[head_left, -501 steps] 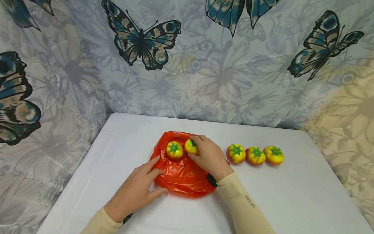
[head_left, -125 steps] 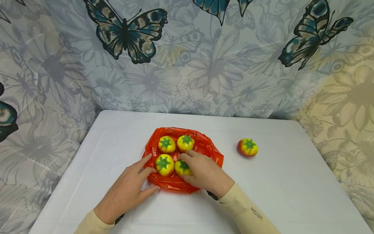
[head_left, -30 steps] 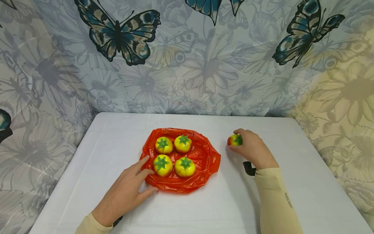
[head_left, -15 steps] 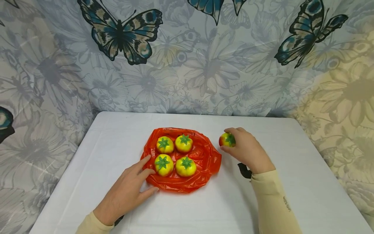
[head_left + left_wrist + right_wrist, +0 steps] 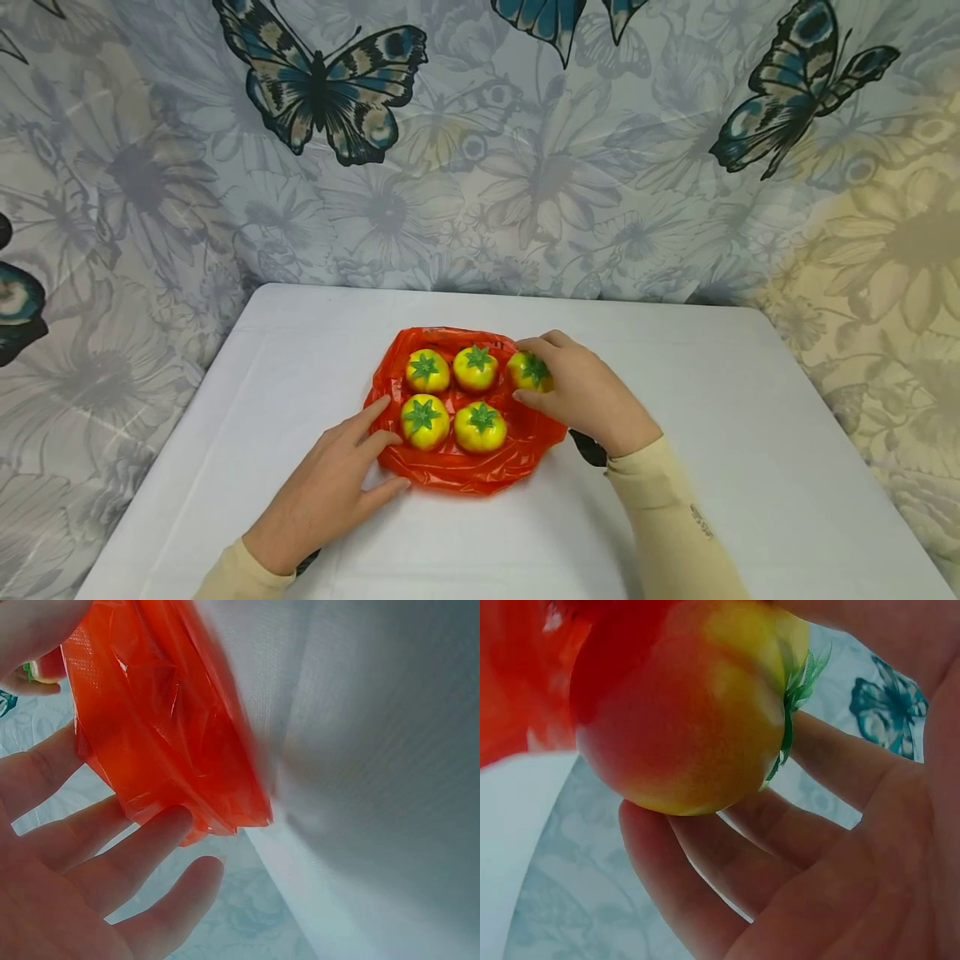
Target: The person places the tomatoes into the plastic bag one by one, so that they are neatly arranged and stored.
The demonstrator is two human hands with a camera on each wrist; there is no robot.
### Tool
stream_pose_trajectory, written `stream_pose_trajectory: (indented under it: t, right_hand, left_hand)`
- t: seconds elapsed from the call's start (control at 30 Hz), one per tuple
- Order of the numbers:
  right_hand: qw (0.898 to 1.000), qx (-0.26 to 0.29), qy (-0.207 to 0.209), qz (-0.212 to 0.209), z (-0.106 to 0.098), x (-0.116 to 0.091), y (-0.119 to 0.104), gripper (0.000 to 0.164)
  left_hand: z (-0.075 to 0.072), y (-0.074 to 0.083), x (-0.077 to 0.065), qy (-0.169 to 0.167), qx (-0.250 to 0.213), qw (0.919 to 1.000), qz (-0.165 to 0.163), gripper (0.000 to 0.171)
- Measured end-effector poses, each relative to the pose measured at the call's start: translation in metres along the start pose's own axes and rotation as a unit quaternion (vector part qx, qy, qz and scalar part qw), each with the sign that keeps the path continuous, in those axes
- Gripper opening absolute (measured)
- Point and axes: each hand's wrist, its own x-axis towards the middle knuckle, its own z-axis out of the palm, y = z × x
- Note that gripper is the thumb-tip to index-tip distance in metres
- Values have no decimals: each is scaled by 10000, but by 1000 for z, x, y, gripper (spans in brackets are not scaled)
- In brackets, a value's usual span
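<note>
A red plastic bag (image 5: 450, 479) lies spread in the middle of the table, with several yellow-red tomatoes bearing green star-shaped tops on it. They stand in two rows, one of them the front-right tomato (image 5: 481, 427). At the bag's right part, my right hand (image 5: 588, 392) pinches another tomato (image 5: 525, 372) between thumb and fingers. The right wrist view shows this tomato (image 5: 682, 712) close up, its red side toward the bag. My left hand (image 5: 322, 483) rests at the bag's left edge with spread fingers; in the left wrist view its fingers (image 5: 142, 855) touch the crumpled plastic (image 5: 165, 727).
A white table (image 5: 750, 467) carries the bag. Behind it and at the sides hangs a grey-blue cloth (image 5: 540, 183) printed with flowers and butterflies. The table's back edge runs behind the bag.
Earlier, several tomatoes lay right of the bag and were brought onto it. In the last second my right hand carried the last one leftward over the bag. The left hand stayed at the edge.
</note>
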Motion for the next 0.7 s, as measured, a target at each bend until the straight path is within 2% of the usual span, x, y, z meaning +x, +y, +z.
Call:
stream_pose_trajectory:
  t: [0.27,0.7]
  right_hand:
    - [9997,77,-219,-10,14,3,-8,64]
    - [9991,24,-429,-51,25,13,-5,60]
  left_hand:
    - [1,0,1,89,37,9998,153,46]
    - [1,0,1,19,21,10000,66,45]
